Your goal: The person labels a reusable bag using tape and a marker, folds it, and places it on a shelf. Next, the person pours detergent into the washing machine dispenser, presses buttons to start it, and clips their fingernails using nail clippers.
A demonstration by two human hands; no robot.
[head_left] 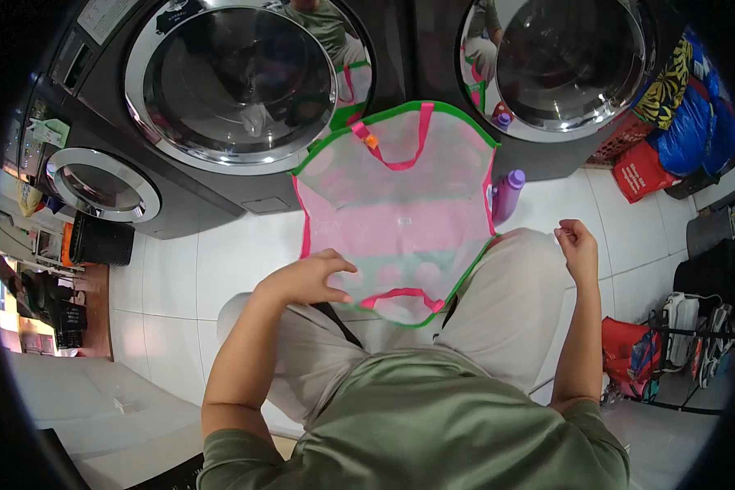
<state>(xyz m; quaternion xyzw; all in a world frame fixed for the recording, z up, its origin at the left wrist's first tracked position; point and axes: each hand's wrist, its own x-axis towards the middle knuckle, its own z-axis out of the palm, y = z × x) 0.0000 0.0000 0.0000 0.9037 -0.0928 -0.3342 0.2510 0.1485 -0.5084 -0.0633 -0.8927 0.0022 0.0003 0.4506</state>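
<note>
In the head view, a green-edged bag (pixel 400 233) with pink handles is seen spread at the centre of the frame, below two front-loading washers (pixel 245 90). The left hand (pixel 312 278) is held at the bag's lower left edge, thumb and fingers parted; whether cloth is touched cannot be told. The right hand (pixel 578 249) is held well apart at centre right, fingers curled; whether anything is pinched cannot be told. A purple bottle (pixel 509 196) is placed just beside the bag's right edge.
</note>
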